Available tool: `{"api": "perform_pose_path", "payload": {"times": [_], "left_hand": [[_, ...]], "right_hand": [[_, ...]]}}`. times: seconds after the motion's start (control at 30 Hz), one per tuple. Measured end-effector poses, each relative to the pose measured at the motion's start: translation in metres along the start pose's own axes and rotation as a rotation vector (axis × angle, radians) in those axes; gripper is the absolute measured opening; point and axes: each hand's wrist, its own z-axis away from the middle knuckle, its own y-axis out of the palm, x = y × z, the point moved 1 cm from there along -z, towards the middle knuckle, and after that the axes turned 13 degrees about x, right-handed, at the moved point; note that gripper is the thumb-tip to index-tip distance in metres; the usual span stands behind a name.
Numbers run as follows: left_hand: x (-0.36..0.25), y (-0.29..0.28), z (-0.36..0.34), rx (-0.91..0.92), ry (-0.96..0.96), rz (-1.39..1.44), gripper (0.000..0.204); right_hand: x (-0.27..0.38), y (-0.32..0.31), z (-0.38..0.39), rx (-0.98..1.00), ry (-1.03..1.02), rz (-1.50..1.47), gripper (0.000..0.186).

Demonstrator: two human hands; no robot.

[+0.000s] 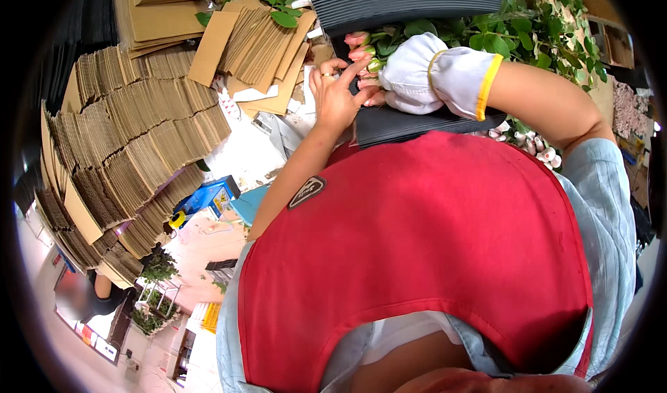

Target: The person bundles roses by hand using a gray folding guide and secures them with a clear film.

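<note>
Resting a half-open left grip (338, 95) against pink roses (357, 40) and curling a gloved right grip (411, 75) beside them, its hold unclear, seemingly steadying the blooms together.

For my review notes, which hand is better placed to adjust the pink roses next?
Probably the left hand: it is bare and at the pink roses, while the right hand wears a white glove.

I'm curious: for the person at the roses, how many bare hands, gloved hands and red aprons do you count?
Bare left hand, at the pink roses: 1
Gloved right hand: 1
Red apron: 1
Total: 3
</note>
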Motion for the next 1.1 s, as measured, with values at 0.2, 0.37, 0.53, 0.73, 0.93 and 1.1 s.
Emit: {"api": "perform_pose_path", "payload": {"times": [0.2, 0.37, 0.53, 0.73, 0.93, 1.1], "left_hand": [[-0.002, 0.000, -0.004, 0.002, 0.014, 0.016, 0.057], [-0.004, -0.003, -0.007, -0.010, -0.019, 0.064, 0.052], [0.001, 0.000, -0.007, -0.020, 0.001, 0.029, 0.051], [-0.008, -0.008, -0.005, 0.049, -0.052, 0.032, 0.057], [-0.010, -0.010, -0.006, 0.022, -0.035, -0.023, 0.058], [-0.010, -0.010, -0.005, -0.038, 0.021, -0.036, 0.056]], "right_hand": [[-0.018, 0.044, -0.047, -0.095, -0.139, -0.065, 0.018], [-0.008, 0.025, -0.038, -0.104, -0.085, -0.043, 0.015], [-0.019, 0.008, -0.016, -0.282, -0.101, -0.268, 0.026], [-0.036, 0.015, -0.029, -0.498, -0.173, -0.450, 0.037], [-0.052, 0.018, -0.036, -0.384, 0.065, -0.272, 0.033], [-0.048, 0.019, -0.016, -0.496, -0.015, -0.108, 0.032]]}}
